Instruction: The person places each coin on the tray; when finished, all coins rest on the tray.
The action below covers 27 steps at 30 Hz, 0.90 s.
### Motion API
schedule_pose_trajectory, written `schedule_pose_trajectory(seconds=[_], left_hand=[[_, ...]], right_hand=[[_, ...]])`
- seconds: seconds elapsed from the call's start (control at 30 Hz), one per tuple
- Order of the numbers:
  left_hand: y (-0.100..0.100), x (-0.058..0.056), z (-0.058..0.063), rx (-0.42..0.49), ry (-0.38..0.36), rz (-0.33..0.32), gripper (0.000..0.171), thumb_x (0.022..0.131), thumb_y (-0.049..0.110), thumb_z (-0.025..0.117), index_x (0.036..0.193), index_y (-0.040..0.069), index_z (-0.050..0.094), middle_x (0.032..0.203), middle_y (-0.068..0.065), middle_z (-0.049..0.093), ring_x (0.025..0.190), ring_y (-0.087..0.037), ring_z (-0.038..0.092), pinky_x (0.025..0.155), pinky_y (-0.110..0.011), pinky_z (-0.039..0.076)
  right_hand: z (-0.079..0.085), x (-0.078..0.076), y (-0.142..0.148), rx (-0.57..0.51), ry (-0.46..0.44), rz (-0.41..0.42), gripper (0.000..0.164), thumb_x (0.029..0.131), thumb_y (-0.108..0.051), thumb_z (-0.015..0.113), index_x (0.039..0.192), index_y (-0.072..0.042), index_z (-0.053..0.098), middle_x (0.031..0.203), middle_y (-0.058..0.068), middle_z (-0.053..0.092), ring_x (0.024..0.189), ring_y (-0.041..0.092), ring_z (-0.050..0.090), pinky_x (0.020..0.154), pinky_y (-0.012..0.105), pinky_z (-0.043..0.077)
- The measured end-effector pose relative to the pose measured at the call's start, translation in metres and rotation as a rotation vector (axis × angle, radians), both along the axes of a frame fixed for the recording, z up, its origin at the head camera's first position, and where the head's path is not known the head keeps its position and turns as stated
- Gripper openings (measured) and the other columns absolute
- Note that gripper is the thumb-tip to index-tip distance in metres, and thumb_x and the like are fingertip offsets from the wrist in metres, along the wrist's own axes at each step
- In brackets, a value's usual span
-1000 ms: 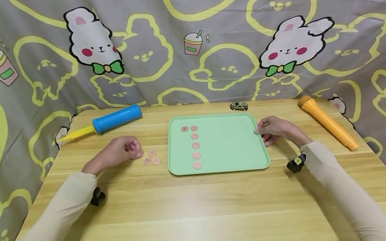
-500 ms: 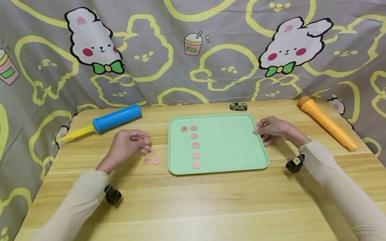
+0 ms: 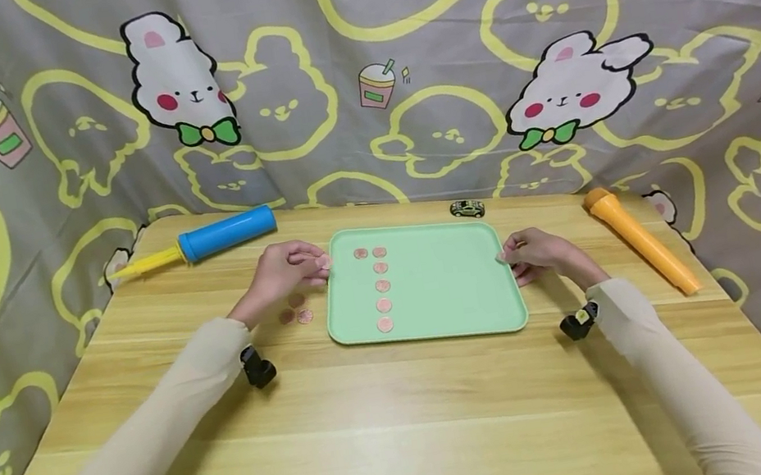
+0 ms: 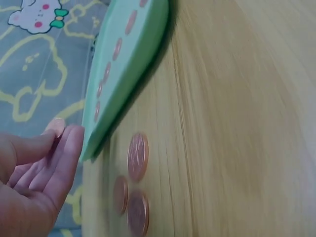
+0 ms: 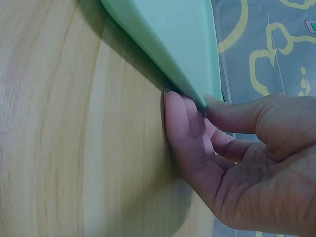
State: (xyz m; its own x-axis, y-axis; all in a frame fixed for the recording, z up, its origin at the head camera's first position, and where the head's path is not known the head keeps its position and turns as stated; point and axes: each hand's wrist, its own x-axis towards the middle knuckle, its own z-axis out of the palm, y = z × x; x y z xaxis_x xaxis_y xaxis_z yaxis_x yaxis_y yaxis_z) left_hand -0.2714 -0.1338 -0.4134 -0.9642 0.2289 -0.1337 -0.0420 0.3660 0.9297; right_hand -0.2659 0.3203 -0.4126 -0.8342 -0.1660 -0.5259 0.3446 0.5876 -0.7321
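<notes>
A copper coin (image 4: pixel 57 126) is pinched between the thumb and fingers of my left hand (image 3: pixel 286 272), which is at the left edge of the mint-green tray (image 3: pixel 449 318). On the tray lies a column of several copper coins (image 3: pixel 383 286), with one more coin (image 3: pixel 361 254) beside its far end. Three loose coins (image 4: pixel 138 157) lie on the table below my left hand; the head view shows them partly covered. My right hand (image 3: pixel 534 250) grips the tray's right rim, thumb on top and fingers beneath, as the right wrist view shows.
A blue and yellow hand pump (image 3: pixel 227 233) lies at the back left of the wooden table (image 3: pixel 411 432). Behind the tray sits a small toy car (image 3: pixel 468 209). An orange microphone-shaped toy (image 3: pixel 641 239) lies at the right. A patterned curtain (image 3: pixel 295 76) hangs behind.
My left hand has moved right, from beside the loose coins to the tray's left edge, carrying the coin. My right hand has stayed on the rim.
</notes>
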Motion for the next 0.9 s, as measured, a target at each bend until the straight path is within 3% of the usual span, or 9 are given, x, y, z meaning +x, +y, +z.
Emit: schedule_pose_trajectory(seconds=[0.17, 0.33, 0.6, 0.9], left_hand=[[0.008, -0.005, -0.004, 0.129, -0.091, 0.032, 0.029, 0.100, 0.013, 0.073, 0.123, -0.004, 0.069, 0.108, -0.017, 0.076, 0.101, -0.030, 0.077, 0.089, -0.041, 0.062], [0.017, -0.007, -0.005, 0.179, -0.147, 0.041, 0.030, 0.098, 0.013, 0.076, 0.123, -0.002, 0.070, 0.110, -0.014, 0.076, 0.105, -0.030, 0.076, 0.092, -0.037, 0.061], [0.041, -0.007, -0.013, 0.057, 0.005, 0.004, 0.020, 0.097, 0.011, 0.077, 0.112, -0.002, 0.076, 0.102, -0.016, 0.078, 0.082, -0.023, 0.076, 0.077, -0.029, 0.062], [0.054, -0.005, -0.017, -0.109, 0.135, -0.077, 0.014, 0.095, 0.012, 0.079, 0.104, 0.001, 0.077, 0.101, -0.013, 0.078, 0.080, -0.024, 0.070, 0.073, -0.029, 0.056]], right_hand=[[-0.001, 0.000, 0.000, -0.011, -0.001, -0.008, 0.022, 0.110, -0.013, 0.055, 0.119, 0.006, 0.049, 0.085, 0.005, 0.059, 0.072, 0.012, 0.063, 0.070, 0.030, 0.063], [-0.002, 0.000, -0.001, -0.016, -0.003, -0.006, 0.023, 0.110, -0.013, 0.055, 0.120, 0.006, 0.048, 0.087, 0.004, 0.058, 0.074, 0.013, 0.063, 0.071, 0.030, 0.063], [-0.001, -0.001, 0.001, 0.005, 0.009, -0.002, 0.022, 0.110, -0.014, 0.054, 0.119, 0.006, 0.049, 0.087, 0.006, 0.058, 0.074, 0.013, 0.062, 0.073, 0.030, 0.063], [0.000, 0.000, -0.002, -0.006, 0.006, 0.007, 0.022, 0.110, -0.013, 0.055, 0.118, 0.007, 0.049, 0.085, 0.006, 0.060, 0.075, 0.014, 0.063, 0.072, 0.030, 0.063]])
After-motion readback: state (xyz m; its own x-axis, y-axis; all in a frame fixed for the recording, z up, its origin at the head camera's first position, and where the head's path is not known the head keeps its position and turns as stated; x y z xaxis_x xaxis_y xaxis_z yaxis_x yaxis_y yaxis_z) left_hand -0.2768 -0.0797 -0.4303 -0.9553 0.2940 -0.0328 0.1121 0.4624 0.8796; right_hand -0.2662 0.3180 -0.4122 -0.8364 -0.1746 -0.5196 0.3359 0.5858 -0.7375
